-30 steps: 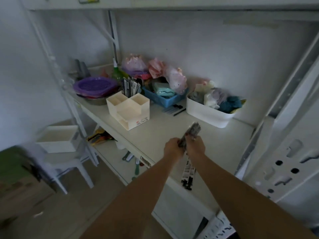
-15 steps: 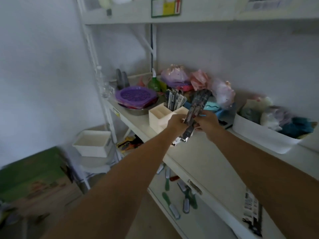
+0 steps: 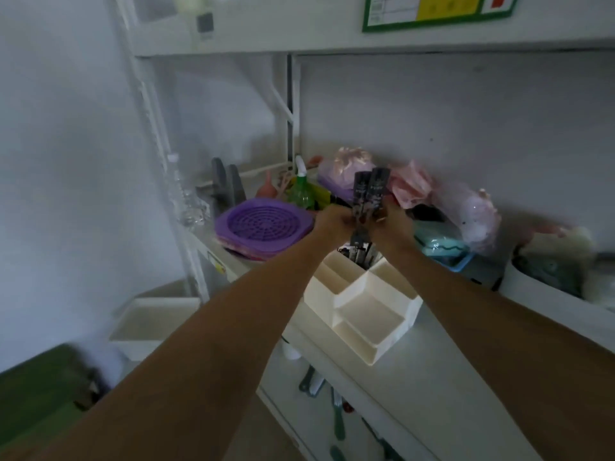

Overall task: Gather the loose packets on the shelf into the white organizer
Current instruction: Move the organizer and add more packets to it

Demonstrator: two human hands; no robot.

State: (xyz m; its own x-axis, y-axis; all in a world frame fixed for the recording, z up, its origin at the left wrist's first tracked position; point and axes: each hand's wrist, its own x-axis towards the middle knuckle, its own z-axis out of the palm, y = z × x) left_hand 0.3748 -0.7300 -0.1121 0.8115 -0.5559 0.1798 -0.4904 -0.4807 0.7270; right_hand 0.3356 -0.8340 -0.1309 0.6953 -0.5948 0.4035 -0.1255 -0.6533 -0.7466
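Both hands are closed around a small bundle of dark packets (image 3: 369, 197), held upright directly above the white organizer (image 3: 361, 306). The left hand (image 3: 334, 221) pinches the bundle from one side and the right hand (image 3: 391, 222) from the other side, so the tops of the packets stand up above the fingers and the lower ends hang down towards the back compartment. In this compartment some other dark packets (image 3: 357, 252) already stand. The 3 front compartments look empty. The organizer sits on the shelf (image 3: 432, 377), just beside a purple strainer (image 3: 263, 226) on its left and a blue basket (image 3: 456, 261) on its right.

The step in hand is, I think, to lower the bundle into the back compartment. To do it well, the packets should stay together and vertical, with the lower ends lined up over the opening before the hands go down. The packets already inside leave less free space, so the new ones should enter next to them, not on top of them. I would let go only when the lower ends rest inside, because thin packets can easily fan out or fall over the wall.
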